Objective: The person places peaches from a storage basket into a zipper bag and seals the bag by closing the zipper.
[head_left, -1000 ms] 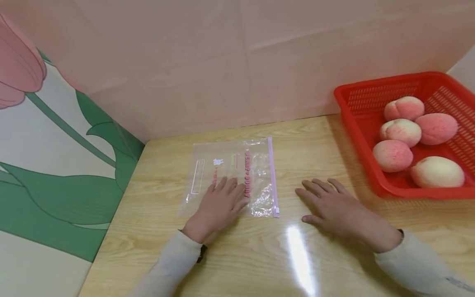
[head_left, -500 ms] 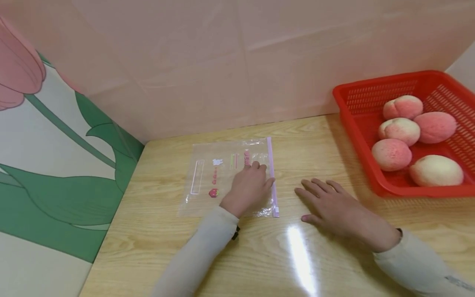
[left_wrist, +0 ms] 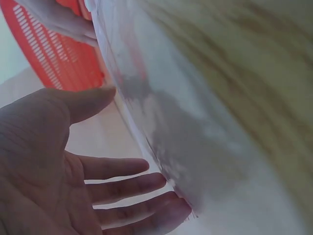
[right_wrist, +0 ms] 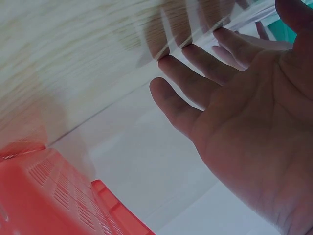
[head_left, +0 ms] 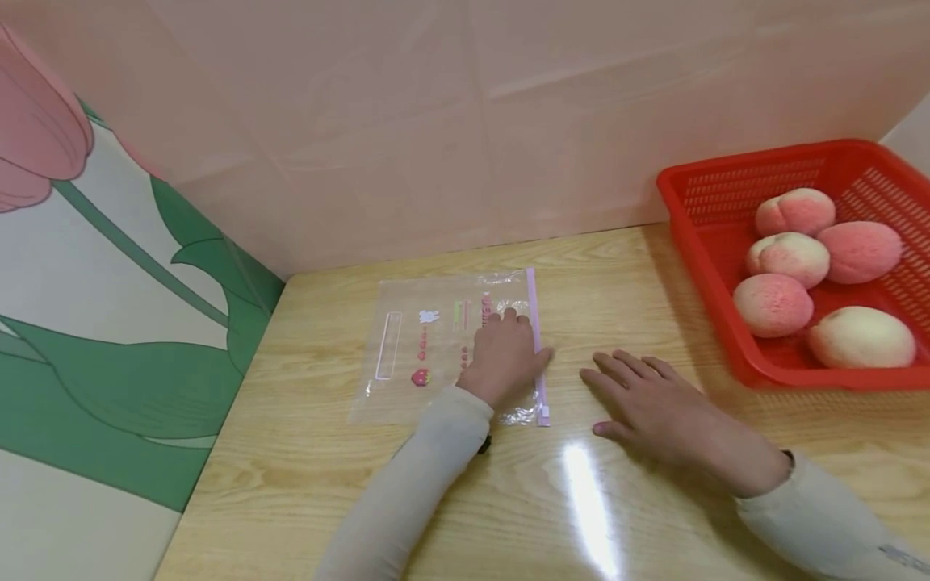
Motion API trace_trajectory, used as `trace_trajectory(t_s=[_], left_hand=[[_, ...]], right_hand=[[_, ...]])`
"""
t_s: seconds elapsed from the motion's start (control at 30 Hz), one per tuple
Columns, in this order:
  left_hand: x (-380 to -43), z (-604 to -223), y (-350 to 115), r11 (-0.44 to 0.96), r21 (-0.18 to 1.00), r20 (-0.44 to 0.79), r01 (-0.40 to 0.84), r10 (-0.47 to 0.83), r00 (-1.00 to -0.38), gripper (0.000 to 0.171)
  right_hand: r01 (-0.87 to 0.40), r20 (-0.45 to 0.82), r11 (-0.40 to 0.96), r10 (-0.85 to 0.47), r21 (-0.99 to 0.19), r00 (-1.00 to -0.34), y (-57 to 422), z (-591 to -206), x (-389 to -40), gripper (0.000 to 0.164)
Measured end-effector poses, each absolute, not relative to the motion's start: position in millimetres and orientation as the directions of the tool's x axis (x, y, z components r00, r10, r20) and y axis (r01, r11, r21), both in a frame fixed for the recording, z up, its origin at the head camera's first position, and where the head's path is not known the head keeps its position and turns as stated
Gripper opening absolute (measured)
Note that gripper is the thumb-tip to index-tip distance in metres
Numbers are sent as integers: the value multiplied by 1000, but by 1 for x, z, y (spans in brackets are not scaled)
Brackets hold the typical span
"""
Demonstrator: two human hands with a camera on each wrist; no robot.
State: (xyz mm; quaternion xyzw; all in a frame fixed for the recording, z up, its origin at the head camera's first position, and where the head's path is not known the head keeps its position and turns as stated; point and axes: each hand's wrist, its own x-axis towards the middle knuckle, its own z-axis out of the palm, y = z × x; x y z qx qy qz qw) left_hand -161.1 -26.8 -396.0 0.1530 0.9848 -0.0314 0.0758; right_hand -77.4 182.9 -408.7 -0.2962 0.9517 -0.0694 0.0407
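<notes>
A clear zip bag (head_left: 407,339) with pink and white prints lies flat on the wooden table (head_left: 291,452). Its lilac zip strip (head_left: 534,307) runs along the right side, with a small white slider (head_left: 543,411) at the near end. My left hand (head_left: 504,355) rests on the bag near that strip, fingers spread and its thumb over the strip. In the left wrist view the palm is raised and the fingertips (left_wrist: 178,208) touch the plastic. My right hand (head_left: 654,407) lies to the right of the bag, fingertips (right_wrist: 164,63) on the bare tabletop, holding nothing.
A red plastic basket (head_left: 697,274) with several pink and cream peaches (head_left: 773,305) stands at the right, beyond my right hand. A pale pink cloth-like backdrop (head_left: 436,145) rises along the table's back edge. A tulip-patterned panel (head_left: 145,387) borders the left edge.
My left hand has moved right across the bag, from its printed middle to the zip strip. My right hand, the bag and the basket have stayed in place.
</notes>
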Motion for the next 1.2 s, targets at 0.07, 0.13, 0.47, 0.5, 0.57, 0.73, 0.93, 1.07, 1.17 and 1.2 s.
trace_trajectory(t_s=[0.07, 0.13, 0.47, 0.5, 0.57, 0.73, 0.93, 1.07, 1.17, 1.2], left_hand=[[-162, -396, -25, 949, -62, -165, 309, 295, -941, 64], [-163, -396, -25, 948, -84, -165, 308, 291, -942, 63], [-167, -394, -28, 947, -72, -157, 312, 298, -941, 47], [-166, -394, -29, 946, -64, -156, 316, 304, -940, 45], [-165, -393, -33, 946, -42, -154, 322, 313, -937, 42], [-161, -391, -39, 942, 1, -158, 337, 333, -930, 37], [-162, -393, -34, 941, -41, -164, 336, 326, -931, 43], [-166, -397, -30, 940, -81, -165, 331, 315, -935, 45], [-167, -399, -31, 950, -70, -162, 303, 289, -944, 40], [-167, -399, -33, 957, -49, -161, 286, 275, -948, 38]], right_hand=[[-562, -31, 812, -573, -156, -819, 183, -408, -77, 69], [-565, -25, 810, -575, -158, -818, 183, -408, -77, 69], [-560, -35, 811, -573, -171, -819, 181, -404, -77, 69], [-558, -39, 811, -572, -173, -819, 181, -404, -77, 69], [-557, -46, 811, -572, -176, -819, 180, -404, -78, 70], [-558, -52, 811, -573, -177, -818, 180, -403, -78, 70], [-560, -43, 811, -574, -167, -818, 182, -403, -78, 70], [-560, -39, 812, -573, -165, -819, 182, -405, -78, 69], [-560, -48, 810, -575, -172, -817, 182, -405, -78, 69], [-563, -50, 808, -578, -172, -814, 182, -405, -78, 69]])
